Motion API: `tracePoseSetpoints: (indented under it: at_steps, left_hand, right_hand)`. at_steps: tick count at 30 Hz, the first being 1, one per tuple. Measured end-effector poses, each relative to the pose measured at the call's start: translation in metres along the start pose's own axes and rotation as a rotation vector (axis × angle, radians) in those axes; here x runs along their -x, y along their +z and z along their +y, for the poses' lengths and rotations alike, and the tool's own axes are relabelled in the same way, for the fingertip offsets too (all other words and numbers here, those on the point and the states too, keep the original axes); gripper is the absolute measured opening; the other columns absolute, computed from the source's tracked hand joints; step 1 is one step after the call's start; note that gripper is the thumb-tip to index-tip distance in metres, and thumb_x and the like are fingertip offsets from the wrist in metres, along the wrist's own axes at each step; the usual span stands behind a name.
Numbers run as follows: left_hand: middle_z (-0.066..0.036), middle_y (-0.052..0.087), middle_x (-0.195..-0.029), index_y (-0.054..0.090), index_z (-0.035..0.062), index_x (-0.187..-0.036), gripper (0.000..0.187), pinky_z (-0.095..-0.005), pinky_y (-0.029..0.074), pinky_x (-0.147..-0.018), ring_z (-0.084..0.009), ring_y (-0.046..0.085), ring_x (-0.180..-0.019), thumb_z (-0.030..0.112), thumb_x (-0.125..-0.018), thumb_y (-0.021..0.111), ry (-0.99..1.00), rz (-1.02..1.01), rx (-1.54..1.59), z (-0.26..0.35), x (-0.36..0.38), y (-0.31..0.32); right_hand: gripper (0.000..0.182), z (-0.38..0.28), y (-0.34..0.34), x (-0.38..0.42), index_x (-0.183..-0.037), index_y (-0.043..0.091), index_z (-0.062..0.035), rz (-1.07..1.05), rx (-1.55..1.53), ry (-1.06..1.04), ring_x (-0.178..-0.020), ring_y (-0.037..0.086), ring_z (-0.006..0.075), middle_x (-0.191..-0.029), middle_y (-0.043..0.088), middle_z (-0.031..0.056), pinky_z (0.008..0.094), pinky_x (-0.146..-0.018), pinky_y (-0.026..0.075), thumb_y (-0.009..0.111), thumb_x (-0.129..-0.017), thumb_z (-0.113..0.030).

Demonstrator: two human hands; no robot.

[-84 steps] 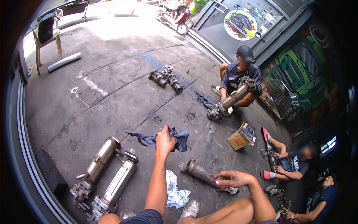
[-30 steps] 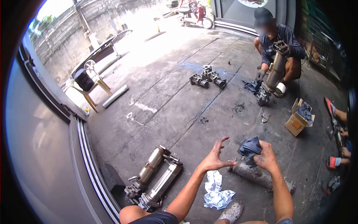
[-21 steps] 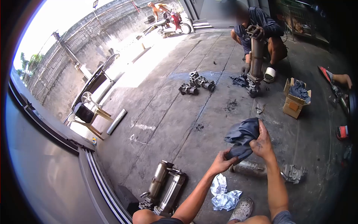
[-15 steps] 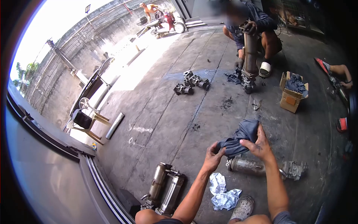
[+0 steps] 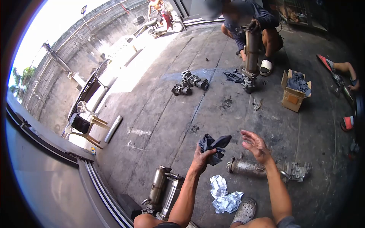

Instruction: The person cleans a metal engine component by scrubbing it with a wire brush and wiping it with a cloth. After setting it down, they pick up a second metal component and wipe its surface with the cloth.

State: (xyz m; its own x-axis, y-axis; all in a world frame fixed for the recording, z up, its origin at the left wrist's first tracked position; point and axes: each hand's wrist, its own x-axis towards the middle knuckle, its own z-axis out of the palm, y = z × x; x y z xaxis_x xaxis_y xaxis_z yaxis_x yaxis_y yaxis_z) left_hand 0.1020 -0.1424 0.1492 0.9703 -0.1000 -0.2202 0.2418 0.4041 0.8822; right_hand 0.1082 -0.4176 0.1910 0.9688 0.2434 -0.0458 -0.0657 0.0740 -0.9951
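Observation:
A bunched dark grey rag [image 5: 214, 147] is gripped in my left hand [image 5: 202, 157], its loose end pointing right. My right hand [image 5: 257, 147] is held apart from the rag with the fingers spread and nothing in them. Below and behind that hand, a metal cylinder with a cast end fitting [image 5: 249, 167] lies on its side on the floor. Crumpled pale blue paper [image 5: 227, 201] lies in front of my shoe. By my left forearm stand two more metal cylinders [image 5: 157, 186], partly hidden by the arm.
A co-worker [image 5: 262, 19] squats ahead, holding an upright metal cylinder [image 5: 251, 53]. A cardboard box of rags [image 5: 294, 98] stands to the right. Several dark metal parts [image 5: 192, 80] lie mid-floor. Another person's arm [image 5: 344, 69] shows at far right. A chair [image 5: 91, 127] stands left.
My right hand has let go of the rag and opened. The rag is now bunched in my left hand, which has moved slightly left. The view has shifted a little.

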Motion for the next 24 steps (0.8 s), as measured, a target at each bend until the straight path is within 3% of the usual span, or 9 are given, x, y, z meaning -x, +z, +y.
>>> tracePoseSetpoints:
  at_steps: [2,3,6,8,12,13,17,22,24]
  left_hand:
    - [-0.015,0.069,-0.117,0.046,0.0036,-0.147,0.067,-0.0398,0.063,-0.080,-0.0245,0.073,-0.098,-0.006,-0.085,0.072,-0.079,-0.097,-0.122,-0.003,0.003,0.016]
    - [-0.013,0.069,-0.119,0.046,0.0030,-0.149,0.073,-0.0349,0.060,-0.085,-0.0214,0.071,-0.102,-0.008,-0.082,0.075,-0.128,-0.158,-0.215,-0.002,0.005,0.021]
    - [-0.010,0.070,-0.117,0.056,0.0017,-0.138,0.057,-0.0301,0.057,-0.085,-0.0168,0.069,-0.100,-0.002,-0.084,0.076,-0.101,-0.146,-0.230,0.000,0.008,0.029]
    - [-0.003,0.069,-0.108,0.056,0.0013,-0.137,0.058,-0.0282,0.053,-0.087,-0.0133,0.065,-0.098,0.008,-0.085,0.080,-0.187,-0.168,-0.239,0.015,0.001,0.014]
    - [-0.006,0.070,-0.104,0.061,0.0023,-0.125,0.049,-0.0282,0.054,-0.077,-0.0136,0.066,-0.090,0.011,-0.083,0.085,0.023,0.021,-0.429,0.026,0.010,0.011]
    - [-0.007,0.070,-0.102,0.061,0.0021,-0.124,0.049,-0.0285,0.054,-0.073,-0.0128,0.066,-0.088,0.014,-0.084,0.087,0.001,0.039,-0.444,0.027,0.013,0.010]
    - [-0.005,0.068,-0.105,0.052,0.0012,-0.135,0.058,-0.0262,0.053,-0.073,-0.0116,0.066,-0.088,0.017,-0.090,0.084,-0.092,0.002,-0.214,0.007,0.014,0.003]
    - [-0.006,0.067,-0.113,0.052,0.0010,-0.138,0.058,-0.0265,0.054,-0.077,-0.0138,0.067,-0.095,0.014,-0.090,0.082,-0.132,0.034,-0.002,0.003,0.031,0.018]
    - [-0.007,0.068,-0.115,0.051,0.0007,-0.138,0.058,-0.0271,0.055,-0.079,-0.0150,0.068,-0.098,0.011,-0.090,0.082,-0.166,0.051,0.018,0.007,0.036,0.023]
  right_hand:
    - [0.084,0.021,0.019,-0.011,-0.156,0.038,-0.0010,-0.062,-0.239,-0.036,-0.143,0.045,0.0336,-0.154,0.045,0.0225,0.0435,-0.117,0.037,0.077,-0.090,-0.035]
    - [0.092,0.027,0.026,-0.016,-0.160,0.028,-0.0021,-0.126,-0.283,-0.045,-0.146,0.041,0.0335,-0.159,0.037,0.0247,0.0430,-0.119,0.034,0.077,-0.090,-0.033]
    - [0.078,0.031,0.045,-0.015,-0.155,0.040,0.0003,-0.287,-0.484,0.050,-0.133,0.053,0.0272,-0.143,0.056,0.0185,0.0383,-0.115,0.040,0.077,-0.091,-0.027]
    - [0.071,0.020,0.054,-0.008,-0.150,0.046,0.0016,-0.272,-0.380,0.064,-0.121,0.060,0.0239,-0.134,0.061,0.0156,0.0359,-0.103,0.050,0.077,-0.091,-0.021]
    - [0.055,0.034,0.055,-0.002,-0.138,0.057,0.0045,-0.204,-0.275,0.209,-0.101,0.069,0.0183,-0.124,0.067,0.0131,0.0311,-0.073,0.062,0.079,-0.090,-0.012]
    - [0.044,0.038,0.057,-0.002,-0.130,0.061,0.0053,-0.149,-0.296,0.207,-0.091,0.070,0.0156,-0.117,0.069,0.0128,0.0303,-0.063,0.063,0.076,-0.091,-0.009]
    - [0.033,0.039,0.059,-0.005,-0.123,0.063,0.0048,-0.023,-0.351,0.175,-0.084,0.070,0.0148,-0.107,0.072,0.0112,0.0308,-0.062,0.062,0.072,-0.094,-0.008]
    - [0.023,0.023,0.062,-0.007,-0.114,0.066,0.0019,0.121,-0.512,0.149,-0.076,0.070,0.0128,-0.099,0.073,0.0090,0.0285,-0.058,0.060,0.069,-0.094,-0.008]
    - [0.028,0.025,0.062,-0.005,-0.119,0.066,0.0020,0.030,-0.477,0.139,-0.081,0.070,0.0121,-0.102,0.073,0.0075,0.0288,-0.064,0.060,0.069,-0.095,-0.011]
